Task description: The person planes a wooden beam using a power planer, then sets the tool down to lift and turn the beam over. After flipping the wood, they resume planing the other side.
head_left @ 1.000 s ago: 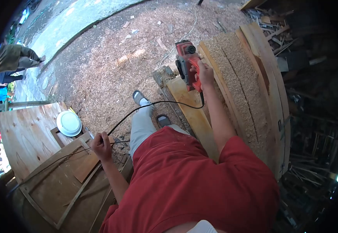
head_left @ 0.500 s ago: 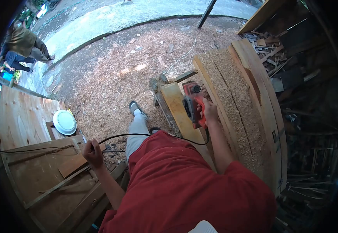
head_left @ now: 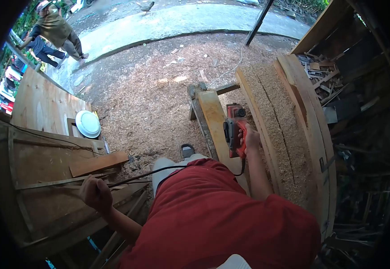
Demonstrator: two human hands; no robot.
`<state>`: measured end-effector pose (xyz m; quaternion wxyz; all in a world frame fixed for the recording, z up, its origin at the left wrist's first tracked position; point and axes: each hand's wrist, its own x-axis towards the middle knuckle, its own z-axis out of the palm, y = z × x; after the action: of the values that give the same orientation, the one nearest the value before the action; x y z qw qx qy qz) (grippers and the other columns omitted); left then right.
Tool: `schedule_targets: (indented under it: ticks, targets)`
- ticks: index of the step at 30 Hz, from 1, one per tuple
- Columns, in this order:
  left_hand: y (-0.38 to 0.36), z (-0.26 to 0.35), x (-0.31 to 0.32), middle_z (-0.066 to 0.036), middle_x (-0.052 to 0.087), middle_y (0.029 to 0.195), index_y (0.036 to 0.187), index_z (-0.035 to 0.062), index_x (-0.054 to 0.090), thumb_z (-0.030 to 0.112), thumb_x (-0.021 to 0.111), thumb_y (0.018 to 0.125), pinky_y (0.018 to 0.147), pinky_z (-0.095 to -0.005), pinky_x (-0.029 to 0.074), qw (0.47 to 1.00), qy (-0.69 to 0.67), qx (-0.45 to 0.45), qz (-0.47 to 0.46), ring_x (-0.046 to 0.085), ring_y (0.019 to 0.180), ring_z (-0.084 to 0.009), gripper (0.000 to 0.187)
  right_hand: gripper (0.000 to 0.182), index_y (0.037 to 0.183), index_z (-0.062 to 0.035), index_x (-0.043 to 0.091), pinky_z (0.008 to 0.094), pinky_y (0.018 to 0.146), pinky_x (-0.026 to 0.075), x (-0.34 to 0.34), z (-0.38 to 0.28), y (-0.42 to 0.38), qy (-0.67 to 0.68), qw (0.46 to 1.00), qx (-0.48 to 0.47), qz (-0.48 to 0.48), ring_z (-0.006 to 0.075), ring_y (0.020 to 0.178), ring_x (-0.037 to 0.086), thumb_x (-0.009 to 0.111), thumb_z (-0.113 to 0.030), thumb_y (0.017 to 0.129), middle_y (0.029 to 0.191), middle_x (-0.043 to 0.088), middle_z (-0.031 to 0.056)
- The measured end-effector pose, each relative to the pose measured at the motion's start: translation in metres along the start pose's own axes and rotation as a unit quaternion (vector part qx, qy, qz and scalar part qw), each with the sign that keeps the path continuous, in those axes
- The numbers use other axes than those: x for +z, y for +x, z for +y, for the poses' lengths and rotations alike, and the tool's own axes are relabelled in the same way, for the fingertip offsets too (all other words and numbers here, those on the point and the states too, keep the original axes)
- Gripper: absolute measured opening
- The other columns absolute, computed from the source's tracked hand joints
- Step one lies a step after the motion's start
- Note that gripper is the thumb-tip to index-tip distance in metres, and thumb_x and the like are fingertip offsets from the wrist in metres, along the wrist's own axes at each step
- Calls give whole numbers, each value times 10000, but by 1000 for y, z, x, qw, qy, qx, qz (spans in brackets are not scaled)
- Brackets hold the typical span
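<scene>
My right hand (head_left: 252,139) is wrapped around the handle of a red and black electric hand planer (head_left: 234,138). The planer is over the right side of a pale wooden board (head_left: 213,117); whether its base touches the wood cannot be told. From its rear end a black power cord (head_left: 164,169) loops past the front of my red shirt toward my left side. My left hand (head_left: 95,193) is closed in a fist around that cord, near the leaning wooden panels, with a reddish-brown board (head_left: 98,163) just beyond it.
Shavings cover the ground (head_left: 150,96) and a long plank surface (head_left: 271,112) on the right. A white round lid or basin (head_left: 88,124) leans against a plywood sheet (head_left: 47,101). Wood scraps (head_left: 322,74) are piled at right. A person (head_left: 60,31) stands beyond, with another beside.
My left hand has moved left and toward my body with the cord. The view has turned, shifting the surroundings rightward. My right hand keeps its grip on the planer.
</scene>
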<state>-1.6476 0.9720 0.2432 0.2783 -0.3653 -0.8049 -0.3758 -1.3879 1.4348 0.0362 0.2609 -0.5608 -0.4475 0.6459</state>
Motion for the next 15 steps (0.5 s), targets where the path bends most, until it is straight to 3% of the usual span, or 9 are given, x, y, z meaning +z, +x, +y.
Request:
schedule_targets:
  ticks: [5, 9, 11, 15]
  targets:
    - [-55, 16, -52, -99, 384, 577, 653, 20, 432, 151, 599, 962, 493, -383, 316, 999, -33, -9, -17, 415, 489, -262, 375, 390, 875, -21, 714, 248, 393, 407, -27, 15, -62, 20, 999, -45, 8, 100, 454, 540, 603, -367, 1016, 668, 646, 46]
    - [-125, 33, -108, -99, 398, 581, 653, 34, 446, 138, 611, 949, 498, -385, 319, 999, -37, 7, 29, 425, 487, -264, 354, 383, 884, -19, 717, 259, 410, 416, -63, 39, -137, 20, 996, -86, 14, 107, 479, 557, 604, -359, 1019, 676, 648, 52]
    - [-177, 32, -147, -98, 410, 586, 652, 51, 453, 111, 628, 913, 503, -385, 328, 999, -3, -52, -4, 438, 487, -266, 320, 381, 883, -20, 719, 260, 417, 419, -84, 42, -183, 5, 997, -76, 4, 108, 489, 563, 608, -358, 1018, 681, 650, 51]
    - [-231, 59, -211, -106, 411, 586, 649, 51, 448, 85, 636, 875, 511, -389, 339, 997, -34, -66, -22, 449, 490, -271, 295, 378, 879, -22, 722, 257, 423, 421, -130, 62, -268, -30, 997, -75, 5, 106, 512, 574, 615, -357, 1017, 699, 657, 48]
